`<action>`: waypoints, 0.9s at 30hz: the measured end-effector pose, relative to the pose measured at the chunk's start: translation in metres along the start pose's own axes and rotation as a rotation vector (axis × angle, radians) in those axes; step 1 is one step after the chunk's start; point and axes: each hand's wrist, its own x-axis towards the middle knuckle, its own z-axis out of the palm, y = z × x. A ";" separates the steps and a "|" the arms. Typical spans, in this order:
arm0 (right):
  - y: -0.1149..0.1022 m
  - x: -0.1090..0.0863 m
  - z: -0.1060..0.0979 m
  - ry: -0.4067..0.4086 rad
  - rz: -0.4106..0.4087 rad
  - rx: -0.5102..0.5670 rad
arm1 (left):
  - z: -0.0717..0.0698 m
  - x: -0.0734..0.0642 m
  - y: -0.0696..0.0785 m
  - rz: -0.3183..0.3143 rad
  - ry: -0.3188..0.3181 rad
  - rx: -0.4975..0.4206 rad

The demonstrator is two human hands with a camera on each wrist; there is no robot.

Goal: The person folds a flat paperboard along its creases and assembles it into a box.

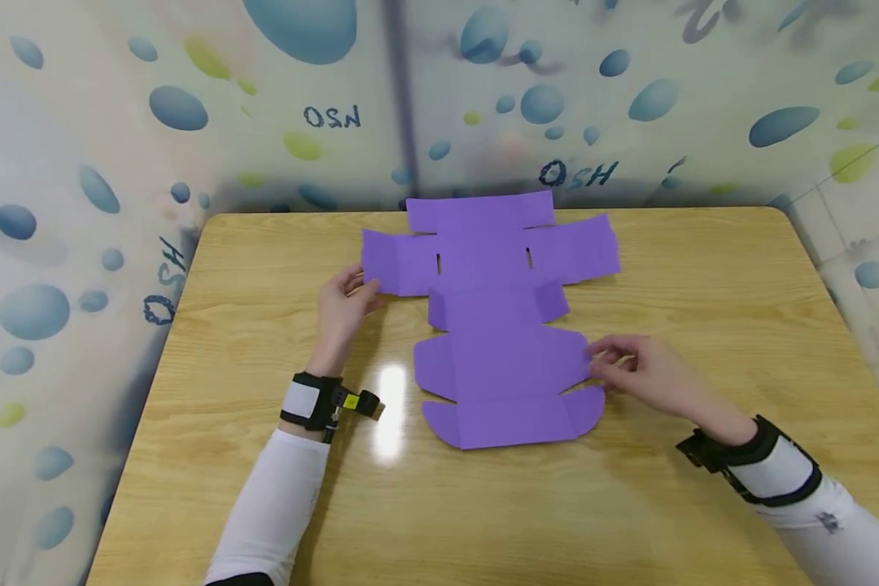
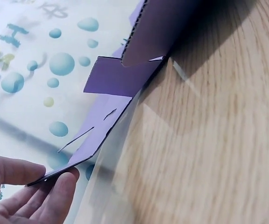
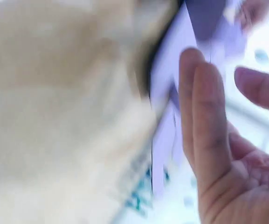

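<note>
A purple cardboard box blank (image 1: 498, 309) lies unfolded on the wooden table, with side flaps and two small slots. Some of its flaps stand bent up. My left hand (image 1: 344, 305) pinches the end of the long left flap between thumb and fingers; in the left wrist view the flap edge (image 2: 80, 161) shows between them, raised off the table. At the blank's right side, my right hand (image 1: 648, 370) is beside a rounded flap (image 1: 571, 358), fingertips right at its edge. The right wrist view is blurred and shows these fingers (image 3: 209, 116) extended, thumb apart, nothing between them.
The wooden table (image 1: 703, 285) reaches back to a wall covering (image 1: 615, 138) patterned with blue and green dots and letters. Each wrist wears a strapped camera band (image 1: 315, 403). A bright light reflection lies left of the blank.
</note>
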 end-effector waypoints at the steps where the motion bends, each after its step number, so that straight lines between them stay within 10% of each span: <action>1: 0.001 0.007 -0.010 0.025 0.024 0.009 | -0.001 0.000 0.001 0.000 0.002 -0.001; 10: 0.024 0.063 -0.063 0.311 0.215 0.109 | 0.004 0.002 0.003 0.008 -0.016 -0.032; 20: 0.032 0.104 -0.048 0.222 0.255 0.271 | 0.002 0.003 0.003 0.045 -0.017 -0.029; 27: 0.027 0.109 -0.033 0.395 0.236 0.286 | 0.000 0.003 0.005 0.059 -0.009 -0.020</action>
